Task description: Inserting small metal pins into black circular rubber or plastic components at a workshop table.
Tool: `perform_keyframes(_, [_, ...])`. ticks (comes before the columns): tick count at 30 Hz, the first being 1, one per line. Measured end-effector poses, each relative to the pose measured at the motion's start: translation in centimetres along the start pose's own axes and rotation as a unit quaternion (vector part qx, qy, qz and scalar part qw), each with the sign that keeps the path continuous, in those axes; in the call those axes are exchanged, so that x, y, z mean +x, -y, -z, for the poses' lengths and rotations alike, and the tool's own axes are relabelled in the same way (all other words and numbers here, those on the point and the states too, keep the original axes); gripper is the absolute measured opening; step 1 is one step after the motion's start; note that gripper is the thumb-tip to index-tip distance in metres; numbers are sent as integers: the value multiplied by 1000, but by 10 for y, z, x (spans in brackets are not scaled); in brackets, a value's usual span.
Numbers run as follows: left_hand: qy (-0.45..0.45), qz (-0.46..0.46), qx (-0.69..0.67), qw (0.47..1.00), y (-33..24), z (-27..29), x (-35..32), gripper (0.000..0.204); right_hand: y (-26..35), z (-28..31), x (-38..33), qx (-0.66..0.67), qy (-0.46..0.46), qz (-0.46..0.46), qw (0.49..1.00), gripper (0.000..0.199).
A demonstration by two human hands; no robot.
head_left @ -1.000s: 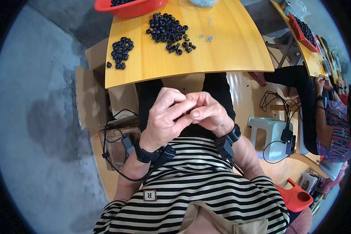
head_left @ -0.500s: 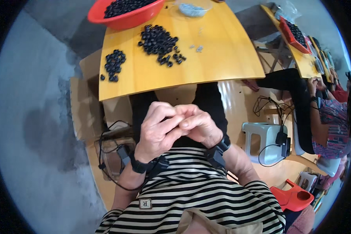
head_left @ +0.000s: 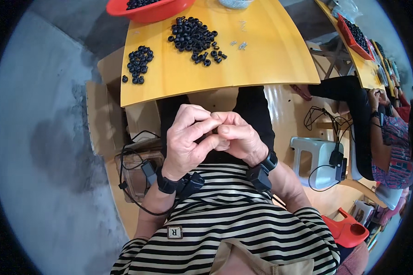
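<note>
My left hand (head_left: 188,140) and my right hand (head_left: 241,140) meet above my lap, just short of the table's near edge. Both have curled fingers, with thumbs and fingertips pinched together where they touch. A dark spot shows between the fingertips, but whatever they hold is mostly hidden and too small to name. On the yellow table (head_left: 266,68) beyond, a large pile of small black ring-like parts (head_left: 190,36) lies ahead of my hands. To its left is a smaller group of the same black parts (head_left: 140,64). Tiny pale pieces (head_left: 242,46) lie right of the pile.
A red basin (head_left: 156,13) of black parts stands at the far left of the table, beside a clear container (head_left: 235,3) of pale bits. Cardboard (head_left: 101,114) and cables lie at left. A pale stool (head_left: 314,156) and a seated person (head_left: 383,137) are at right.
The table and its contents sit higher in the picture as the view shifts. My hands stay pinched together, with the fingers slightly rearranged and the gap between them a little more visible.
</note>
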State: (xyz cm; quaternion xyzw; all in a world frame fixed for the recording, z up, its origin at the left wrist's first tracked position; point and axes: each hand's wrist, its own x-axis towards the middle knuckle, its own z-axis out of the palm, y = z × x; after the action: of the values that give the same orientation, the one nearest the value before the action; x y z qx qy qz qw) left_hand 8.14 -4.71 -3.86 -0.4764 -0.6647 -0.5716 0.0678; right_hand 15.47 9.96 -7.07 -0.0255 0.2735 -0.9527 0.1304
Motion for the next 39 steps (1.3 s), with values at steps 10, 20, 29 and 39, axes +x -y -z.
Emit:
perform_keyframes(10, [-11, 60, -16, 998, 2, 3, -5, 32, 3, 4, 2, -28, -24, -3, 999, 24])
perform_keyframes(20, [-68, 114, 55, 990, 17, 29, -7, 21, 18, -11, 29, -244, -154, 23, 957, 21])
perform_keyframes(29, [-218, 151, 373, 889, 105, 103, -17, 22, 54, 28, 44, -431, -329, 238, 806, 18])
perform_keyframes(39, [-213, 153, 400, 878, 130, 105, -12, 26, 75, 59, 52, -577, -391, 287, 657, 19])
